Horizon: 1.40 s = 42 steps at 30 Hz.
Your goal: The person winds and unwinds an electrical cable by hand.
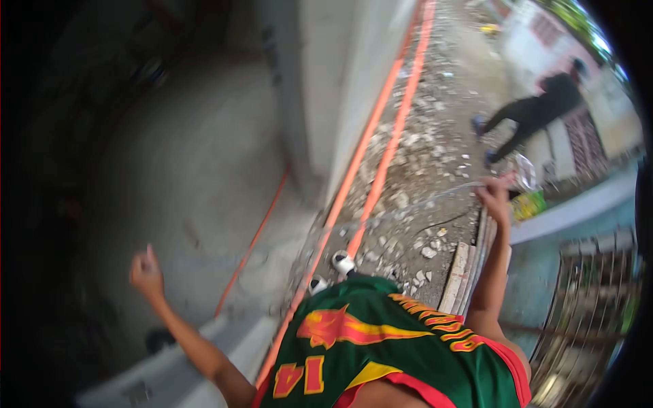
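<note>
My right hand [496, 196] is closed, pinching a thin clear strand [439, 195] that looks like plastic line or tubing. The strand runs leftward across the gravel and fades over the orange pipes. Just beyond that hand shows a clear, shiny plastic thing [525, 172]; whether it is held cannot be made out. My left hand [146, 273] is out to the left over the grey concrete floor, its fingers curled and thumb pointing up. What it grips, if anything, is blurred. A faint line seems to stretch toward it.
Two orange pipes [386, 160] run along the wall [354, 75] beside rubble ground [425, 129]. A person in dark clothes [544, 105] walks at upper right. Planks [457, 275] and a yellow-green packet [528, 205] lie near a barred window [588, 306]. A thin orange conduit [255, 238] crosses the floor.
</note>
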Each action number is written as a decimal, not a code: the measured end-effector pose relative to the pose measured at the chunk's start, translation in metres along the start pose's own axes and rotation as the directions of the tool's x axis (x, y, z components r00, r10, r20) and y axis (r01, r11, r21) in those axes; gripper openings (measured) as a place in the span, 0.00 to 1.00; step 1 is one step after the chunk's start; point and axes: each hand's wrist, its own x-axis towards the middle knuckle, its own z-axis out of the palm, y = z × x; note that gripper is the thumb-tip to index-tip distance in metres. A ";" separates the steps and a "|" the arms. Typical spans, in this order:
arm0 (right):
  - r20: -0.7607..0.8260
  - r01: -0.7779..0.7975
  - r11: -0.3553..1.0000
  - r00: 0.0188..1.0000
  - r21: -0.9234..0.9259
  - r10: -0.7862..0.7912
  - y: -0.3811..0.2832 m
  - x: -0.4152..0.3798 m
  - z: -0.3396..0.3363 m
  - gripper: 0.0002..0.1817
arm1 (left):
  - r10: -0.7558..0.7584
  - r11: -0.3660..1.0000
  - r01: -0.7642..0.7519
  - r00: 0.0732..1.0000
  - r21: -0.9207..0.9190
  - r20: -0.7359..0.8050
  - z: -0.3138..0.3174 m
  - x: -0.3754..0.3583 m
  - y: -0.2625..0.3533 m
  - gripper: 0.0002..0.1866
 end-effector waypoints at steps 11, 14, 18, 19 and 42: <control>-0.347 0.382 0.860 0.900 0.338 -0.263 0.039 0.066 -0.113 0.15 | -0.624 0.697 0.468 0.769 0.544 0.138 0.062 -0.024 -0.156 0.24; -0.353 0.460 0.800 0.728 -0.386 -0.588 0.033 0.073 -0.150 0.17 | -0.891 0.442 0.870 0.396 0.218 0.223 0.067 -0.070 -0.195 0.25; -0.470 0.350 0.936 0.822 -0.030 -0.322 0.069 0.068 -0.177 0.16 | -0.926 -0.196 0.736 0.079 -0.648 0.370 0.070 -0.133 -0.277 0.27; -0.458 0.300 0.946 0.863 0.120 -0.215 0.085 0.068 -0.184 0.16 | -0.948 -0.089 0.695 0.160 -0.713 0.274 0.064 -0.140 -0.302 0.28; 0.480 -0.560 0.827 0.735 0.035 0.478 0.060 -0.018 0.174 0.07 | -0.514 0.855 0.477 0.729 -0.202 -0.453 -0.127 0.112 -0.348 0.18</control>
